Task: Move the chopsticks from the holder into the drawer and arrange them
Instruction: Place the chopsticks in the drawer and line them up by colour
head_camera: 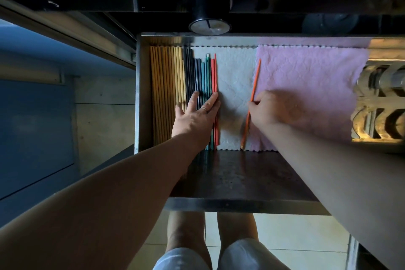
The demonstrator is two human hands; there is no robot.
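The metal drawer [140, 94] is pulled out below me. Along its left side lie rows of chopsticks: several yellow wooden ones [166, 76], then black, blue, teal and red ones [208, 72], all pointing front to back. My left hand [195, 114] rests flat on the dark and coloured chopsticks, fingers spread. My right hand [271, 109] pinches a single orange chopstick [256, 81] that lies slanted where the white cloth meets the pink one. The black chopstick holder [207, 6] stands on the dark counter behind the drawer.
A white cloth [234, 85] and a pink cloth [311, 85] line the drawer floor. The drawer's front part [241, 173] is bare dark metal. An ornate metal piece [381, 98] sits at the right. My legs stand on pale floor tiles below.
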